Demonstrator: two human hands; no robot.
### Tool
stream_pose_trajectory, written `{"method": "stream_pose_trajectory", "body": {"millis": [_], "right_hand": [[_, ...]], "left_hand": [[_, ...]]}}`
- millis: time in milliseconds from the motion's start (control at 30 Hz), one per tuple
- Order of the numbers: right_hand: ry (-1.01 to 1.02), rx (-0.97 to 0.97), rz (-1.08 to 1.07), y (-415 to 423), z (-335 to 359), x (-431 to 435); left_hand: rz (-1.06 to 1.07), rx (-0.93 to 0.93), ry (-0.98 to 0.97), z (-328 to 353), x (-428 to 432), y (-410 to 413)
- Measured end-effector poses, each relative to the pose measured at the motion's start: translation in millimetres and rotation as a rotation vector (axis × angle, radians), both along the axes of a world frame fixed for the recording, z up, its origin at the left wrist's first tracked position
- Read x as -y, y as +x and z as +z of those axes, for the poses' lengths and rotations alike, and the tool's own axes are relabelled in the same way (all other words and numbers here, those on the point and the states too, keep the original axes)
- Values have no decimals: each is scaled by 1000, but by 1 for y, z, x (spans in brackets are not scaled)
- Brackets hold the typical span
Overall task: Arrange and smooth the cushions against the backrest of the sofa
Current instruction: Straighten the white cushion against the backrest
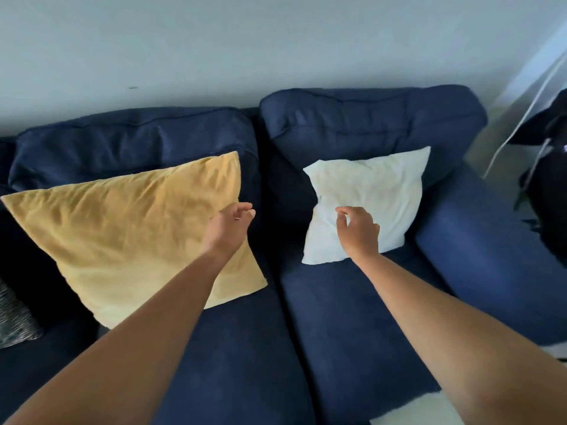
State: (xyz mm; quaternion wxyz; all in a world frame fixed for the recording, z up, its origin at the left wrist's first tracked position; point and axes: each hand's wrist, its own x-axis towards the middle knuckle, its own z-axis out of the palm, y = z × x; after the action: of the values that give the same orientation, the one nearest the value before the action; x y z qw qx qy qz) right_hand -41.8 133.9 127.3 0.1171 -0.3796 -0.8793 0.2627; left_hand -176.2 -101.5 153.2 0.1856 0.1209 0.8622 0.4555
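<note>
A large yellow cushion (132,231) leans tilted against the left back pad of the dark blue sofa (352,317). A smaller white cushion (374,194) leans against the right back pad (368,124). My left hand (230,225) hovers at the yellow cushion's right edge, fingers loosely curled and holding nothing. My right hand (357,231) is over the lower left part of the white cushion, fingers curled and apart, with nothing gripped.
A grey patterned cushion (15,320) lies at the far left edge of the seat. A dark object (549,179) and a thin white pole (527,111) stand right of the sofa arm. A white fabric patch (420,409) lies on the seat front.
</note>
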Motion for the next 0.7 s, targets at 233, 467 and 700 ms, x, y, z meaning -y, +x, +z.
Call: {"method": "stream_pose_trajectory", "body": {"millis": [233, 467, 700], "right_hand": [[-249, -77, -250, 49, 2, -172], [-496, -195, -249, 22, -13, -291], [-799, -355, -242, -13, -33, -328]], "left_hand": [[161, 377, 241, -20, -132, 29], [391, 475, 306, -43, -223, 19], [567, 464, 426, -48, -259, -1]]}}
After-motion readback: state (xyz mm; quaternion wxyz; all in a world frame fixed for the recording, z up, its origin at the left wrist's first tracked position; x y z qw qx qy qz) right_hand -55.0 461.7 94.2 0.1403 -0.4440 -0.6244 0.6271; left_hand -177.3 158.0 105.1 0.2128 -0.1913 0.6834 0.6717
